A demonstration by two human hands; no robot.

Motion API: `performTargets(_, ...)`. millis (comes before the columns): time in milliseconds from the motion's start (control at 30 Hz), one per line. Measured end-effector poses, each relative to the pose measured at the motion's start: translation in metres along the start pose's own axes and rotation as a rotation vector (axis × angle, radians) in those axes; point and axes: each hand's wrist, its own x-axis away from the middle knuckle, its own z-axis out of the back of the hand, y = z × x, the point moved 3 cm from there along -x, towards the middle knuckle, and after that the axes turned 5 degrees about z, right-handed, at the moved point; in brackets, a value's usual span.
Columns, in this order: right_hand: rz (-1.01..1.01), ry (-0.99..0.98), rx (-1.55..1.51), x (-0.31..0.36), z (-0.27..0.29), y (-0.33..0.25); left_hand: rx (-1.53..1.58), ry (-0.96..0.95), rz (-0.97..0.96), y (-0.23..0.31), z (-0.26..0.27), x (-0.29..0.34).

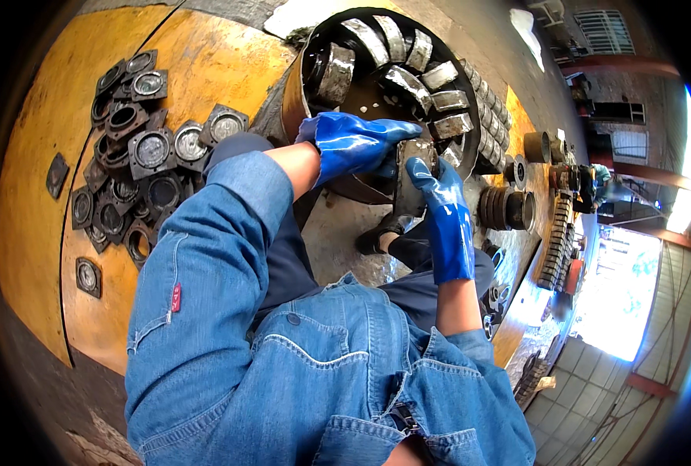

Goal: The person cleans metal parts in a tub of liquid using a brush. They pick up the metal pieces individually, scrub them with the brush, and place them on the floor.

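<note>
A greyish, wet-looking curved metal block [411,186] stands between my hands, over the near rim of a big round metal tub [295,105]. My right hand [445,203], in a long blue rubber glove, grips its right side with the thumb across its face. My left hand [361,144], gloved alike, reaches in from the left; its fingers close over the block's upper end and are partly hidden. Inside the tub, several similar curved metal blocks [409,87] stand round the wall, with dark liquid [365,97] in the middle.
Square flanged metal parts [151,149] lie heaped on yellowish boards [198,66] at left. Stacked curved blocks [491,116] line the tub's right side. Ringed metal cylinders [508,208] and a long row of parts [556,245] lie farther right. My shoe [376,234] is below the tub.
</note>
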Motion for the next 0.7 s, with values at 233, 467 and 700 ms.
performTargets(233,-0.005,-0.014,0.062,0.012,-0.002,-0.012,-0.232,0.115,-0.077,0.008,-0.013,0.019)
performTargets(467,0.001,0.009,0.084,0.031,-0.006,-0.032,-0.24,0.083,-0.124,0.005,-0.012,0.021)
performTargets(700,-0.007,-0.052,0.098,0.029,-0.008,-0.036,-0.295,0.109,-0.101,-0.001,0.001,0.002)
